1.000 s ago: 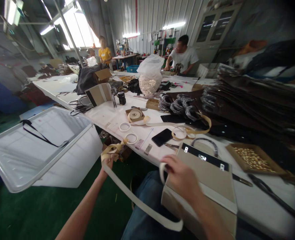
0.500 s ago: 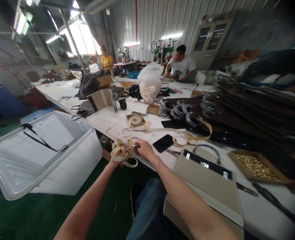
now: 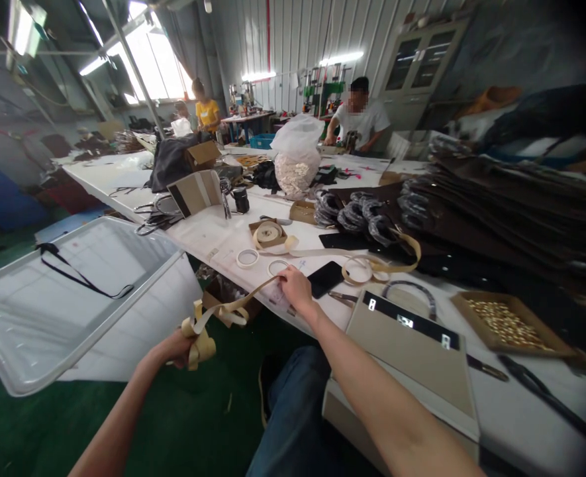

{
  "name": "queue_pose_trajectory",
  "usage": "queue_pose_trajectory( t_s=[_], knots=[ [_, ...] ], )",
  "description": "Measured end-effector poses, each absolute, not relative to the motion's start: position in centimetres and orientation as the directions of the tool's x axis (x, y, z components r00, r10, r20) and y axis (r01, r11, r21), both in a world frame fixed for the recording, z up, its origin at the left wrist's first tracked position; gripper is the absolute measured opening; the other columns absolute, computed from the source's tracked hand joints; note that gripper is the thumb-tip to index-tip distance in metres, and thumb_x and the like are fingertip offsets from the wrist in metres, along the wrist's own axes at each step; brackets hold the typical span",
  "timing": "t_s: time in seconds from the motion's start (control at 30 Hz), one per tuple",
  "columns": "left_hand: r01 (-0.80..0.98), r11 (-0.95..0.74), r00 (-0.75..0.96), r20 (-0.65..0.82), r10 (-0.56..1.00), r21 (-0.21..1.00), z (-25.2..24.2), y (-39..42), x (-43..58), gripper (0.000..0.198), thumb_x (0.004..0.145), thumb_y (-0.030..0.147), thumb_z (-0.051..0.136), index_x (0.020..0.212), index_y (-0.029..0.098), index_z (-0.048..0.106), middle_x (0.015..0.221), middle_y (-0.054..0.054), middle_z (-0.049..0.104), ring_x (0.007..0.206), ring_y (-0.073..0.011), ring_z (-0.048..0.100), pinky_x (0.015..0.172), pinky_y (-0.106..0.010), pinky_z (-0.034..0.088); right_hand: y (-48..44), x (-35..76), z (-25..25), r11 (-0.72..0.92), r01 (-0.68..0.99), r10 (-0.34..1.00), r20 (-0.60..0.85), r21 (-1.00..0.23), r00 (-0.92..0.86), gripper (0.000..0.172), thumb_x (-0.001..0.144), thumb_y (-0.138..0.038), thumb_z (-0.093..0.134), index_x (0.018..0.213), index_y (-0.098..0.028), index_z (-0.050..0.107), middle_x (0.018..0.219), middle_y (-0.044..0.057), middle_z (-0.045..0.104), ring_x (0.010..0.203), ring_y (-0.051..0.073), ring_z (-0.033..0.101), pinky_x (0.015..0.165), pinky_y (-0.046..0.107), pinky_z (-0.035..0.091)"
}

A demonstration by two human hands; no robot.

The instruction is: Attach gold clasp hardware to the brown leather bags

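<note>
My left hand (image 3: pixel 174 346) is low on the left, beside the plastic bin and off the table. Its fingers are closed around a loosely coiled bundle of cream strip (image 3: pixel 203 348), a flat tape or webbing. From there the strip runs up to my right hand (image 3: pixel 295 289), which pinches its end at the table's front edge. A white tape roll (image 3: pixel 247 258) lies flat behind, and a second tape roll (image 3: pixel 277 265) sits right by my right fingertips. Just right of that hand lies a black phone (image 3: pixel 326 278).
A large translucent bin (image 3: pixel 81 351) stands left. On the table (image 3: pixel 213 235) are a boxed strip roll (image 3: pixel 267 233), a beige bag (image 3: pixel 412 351), a tray of brass-coloured pieces (image 3: pixel 511 323) and stacked dark material (image 3: pixel 501 205). Co-workers are at the back.
My hands were close together at the table edge. The left has moved down and left with the bundle, drawing a length of strip out between them; the right has shifted slightly right.
</note>
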State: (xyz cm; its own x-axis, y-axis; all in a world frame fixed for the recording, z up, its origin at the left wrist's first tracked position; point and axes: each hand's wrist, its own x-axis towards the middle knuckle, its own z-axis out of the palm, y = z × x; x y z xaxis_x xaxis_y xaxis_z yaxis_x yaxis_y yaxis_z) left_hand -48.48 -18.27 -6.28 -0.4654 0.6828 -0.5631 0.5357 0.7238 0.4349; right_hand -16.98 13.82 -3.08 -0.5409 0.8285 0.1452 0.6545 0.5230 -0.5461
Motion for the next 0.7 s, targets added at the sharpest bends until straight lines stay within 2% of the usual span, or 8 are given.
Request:
queue_pose_trajectory(
  t_s=[0.1, 0.23, 0.3, 0.37, 0.47, 0.57, 0.63, 0.7],
  knots=[
    [0.426, 0.795, -0.492, -0.628, 0.603, 0.431, -7.1, -20.7, -49.6, 0.044, 0.101, 0.063, 0.060, 0.106, 0.020, 0.066, 0.076, -0.012, 0.077, 0.067, -0.0358, 0.081, 0.055, -0.039, 0.063, 14.0, -16.8, -2.6, 0.530, 0.649, 0.822, 0.145, -0.546, -0.551, 0.032, 0.113, -0.025, 0.059, 0.129, -0.027, 0.087, 0.139, 0.008, 0.076, 0.116, 0.024, 0.074, 0.096, 0.030, 0.054],
    [0.270, 0.801, -0.521, -0.619, 0.589, 0.535, -8.0, -22.1, -50.4, 0.047, 0.107, 0.061, 0.057, 0.118, 0.016, 0.067, 0.070, -0.013, 0.075, 0.063, -0.0336, 0.079, 0.055, -0.036, 0.061, 13.8, -17.0, -0.9, 0.567, 0.558, 0.810, 0.288, -0.606, -0.511, 0.033, 0.108, -0.023, 0.068, 0.137, -0.024, 0.084, 0.148, 0.011, 0.072, 0.121, 0.026, 0.074, 0.107, 0.033, 0.057],
    [0.227, 0.733, -0.525, -0.553, 0.646, 0.641, -7.6, -22.4, -50.7, 0.054, 0.110, 0.058, 0.055, 0.138, 0.013, 0.063, 0.074, -0.011, 0.077, 0.062, -0.0307, 0.077, 0.058, -0.037, 0.062, 13.7, -16.6, 0.2, 0.597, 0.488, 0.784, 0.333, -0.637, -0.524, 0.028, 0.105, -0.021, 0.071, 0.127, -0.022, 0.087, 0.141, 0.011, 0.077, 0.122, 0.026, 0.075, 0.111, 0.035, 0.057],
    [0.292, 0.636, -0.573, -0.401, 0.714, 0.715, -6.7, -22.9, -51.3, 0.057, 0.106, 0.047, 0.063, 0.150, 0.010, 0.061, 0.077, -0.009, 0.078, 0.065, -0.0281, 0.076, 0.063, -0.036, 0.062, 13.6, -15.4, 1.4, 0.585, 0.428, 0.772, 0.311, -0.689, -0.554, 0.020, 0.100, -0.023, 0.076, 0.116, -0.021, 0.089, 0.127, 0.010, 0.084, 0.119, 0.027, 0.078, 0.112, 0.037, 0.058],
    [0.450, 0.578, -0.630, -0.216, 0.746, 0.681, -5.2, -24.4, -53.0, 0.042, 0.089, 0.024, 0.071, 0.129, 0.012, 0.077, 0.090, -0.009, 0.082, 0.088, -0.0270, 0.077, 0.082, -0.034, 0.062, 13.2, -12.2, 3.0, 0.483, 0.405, 0.827, 0.254, -0.776, -0.501, 0.024, 0.099, -0.040, 0.081, 0.112, -0.022, 0.090, 0.109, 0.008, 0.088, 0.106, 0.029, 0.082, 0.103, 0.040, 0.062],
    [0.466, 0.616, -0.687, -0.180, 0.705, 0.635, -4.4, -26.3, -54.5, 0.028, 0.084, 0.017, 0.068, 0.108, 0.015, 0.082, 0.099, -0.010, 0.083, 0.103, -0.0287, 0.075, 0.094, -0.035, 0.058, 11.2, -8.8, 3.5, 0.526, 0.441, 0.835, 0.343, -0.727, -0.430, 0.031, 0.102, -0.050, 0.078, 0.115, -0.025, 0.090, 0.112, 0.010, 0.088, 0.105, 0.031, 0.082, 0.102, 0.044, 0.062],
    [0.473, 0.637, -0.710, -0.164, 0.684, 0.609, -4.1, -26.9, -54.5, 0.025, 0.085, 0.017, 0.065, 0.104, 0.016, 0.081, 0.100, -0.010, 0.081, 0.104, -0.0279, 0.073, 0.096, -0.035, 0.056, 8.3, -7.5, 3.0, 0.584, 0.397, 0.777, 0.344, -0.708, -0.528, 0.028, 0.104, -0.049, 0.076, 0.115, -0.028, 0.090, 0.116, 0.010, 0.088, 0.108, 0.032, 0.082, 0.104, 0.044, 0.063],
    [0.481, 0.643, -0.719, -0.151, 0.678, 0.596, -3.6, -26.8, -53.7, 0.022, 0.085, 0.016, 0.064, 0.102, 0.018, 0.079, 0.101, -0.009, 0.080, 0.103, -0.0263, 0.072, 0.097, -0.034, 0.055, 4.4, -7.2, 2.1, 0.574, 0.362, 0.720, 0.243, -0.734, -0.650, 0.026, 0.108, -0.048, 0.071, 0.114, -0.030, 0.089, 0.114, 0.008, 0.088, 0.105, 0.031, 0.083, 0.099, 0.043, 0.064]
  ],
)
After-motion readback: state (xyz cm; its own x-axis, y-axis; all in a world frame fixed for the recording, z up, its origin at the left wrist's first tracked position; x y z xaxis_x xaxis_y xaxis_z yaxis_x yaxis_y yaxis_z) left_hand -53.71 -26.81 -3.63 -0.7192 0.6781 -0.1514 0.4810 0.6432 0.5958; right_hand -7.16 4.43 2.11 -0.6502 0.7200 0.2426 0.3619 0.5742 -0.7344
